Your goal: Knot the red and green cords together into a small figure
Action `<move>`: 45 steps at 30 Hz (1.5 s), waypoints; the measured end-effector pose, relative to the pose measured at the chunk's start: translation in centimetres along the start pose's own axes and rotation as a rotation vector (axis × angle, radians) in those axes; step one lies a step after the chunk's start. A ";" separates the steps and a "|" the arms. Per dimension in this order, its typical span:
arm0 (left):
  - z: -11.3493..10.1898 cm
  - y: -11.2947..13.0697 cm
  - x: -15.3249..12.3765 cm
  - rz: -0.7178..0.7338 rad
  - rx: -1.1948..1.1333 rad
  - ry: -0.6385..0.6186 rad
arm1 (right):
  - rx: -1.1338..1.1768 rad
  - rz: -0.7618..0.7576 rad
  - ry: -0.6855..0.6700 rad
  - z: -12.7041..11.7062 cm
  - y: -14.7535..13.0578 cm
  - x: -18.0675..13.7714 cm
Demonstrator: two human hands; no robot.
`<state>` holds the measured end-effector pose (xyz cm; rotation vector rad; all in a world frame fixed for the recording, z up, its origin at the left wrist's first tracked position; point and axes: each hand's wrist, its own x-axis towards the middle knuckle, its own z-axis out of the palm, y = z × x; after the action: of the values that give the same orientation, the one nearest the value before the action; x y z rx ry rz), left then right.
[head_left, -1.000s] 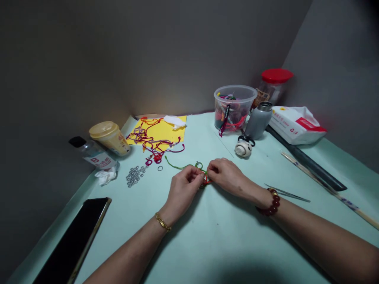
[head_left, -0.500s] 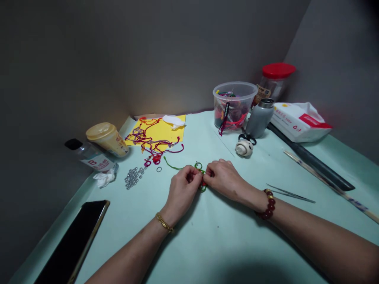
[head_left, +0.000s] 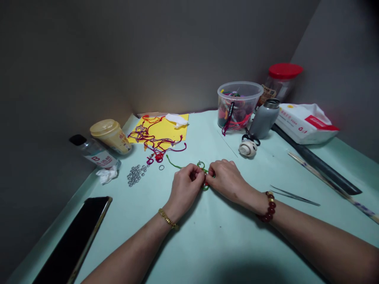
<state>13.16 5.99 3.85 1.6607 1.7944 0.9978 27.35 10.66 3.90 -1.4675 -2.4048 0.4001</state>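
Both hands meet at the middle of the table over a small piece of looped green cord (head_left: 201, 164) with a bit of red in it. My left hand (head_left: 186, 187) pinches it from the left, thumb and fingertips pressed together. From the other side my right hand (head_left: 226, 179) pinches it too, its fingertips almost touching the left ones. A loose green tail runs out past the left hand. Most of the knotted part is hidden by my fingers. Left of the hands lie a small metal ring (head_left: 161, 167) and a cluster of clear beads (head_left: 135, 176).
Red and purple cords (head_left: 160, 142) lie on yellow paper (head_left: 173, 132). On the left are a bottle (head_left: 100, 157), a yellow-lidded cup (head_left: 111, 136) and a phone (head_left: 74, 236). To the right are tweezers (head_left: 294, 195), a tub of cords (head_left: 239, 110), a grey flask (head_left: 265, 120) and scissors (head_left: 251, 140).
The whole scene has shifted slightly to the right as my view turned. Both hands keep their pinch on the green cord, with hardly any visible finger movement.
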 end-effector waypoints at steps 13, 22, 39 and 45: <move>-0.1 -0.2 0.2 0.091 0.160 -0.044 | 0.073 -0.005 0.006 -0.1 0.3 -0.3; 0.0 0.1 0.3 0.165 0.278 -0.036 | 0.148 0.001 0.030 0.2 0.4 -0.4; 0.2 -0.4 0.3 0.214 0.283 -0.059 | 0.286 -0.070 -0.041 0.1 1.3 -0.1; 0.2 -0.2 0.2 0.188 0.257 -0.043 | 0.263 -0.084 -0.052 0.1 1.1 -0.2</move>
<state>13.19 6.24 3.62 2.0225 1.8265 0.8266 28.33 10.92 3.40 -1.2524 -2.3366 0.7125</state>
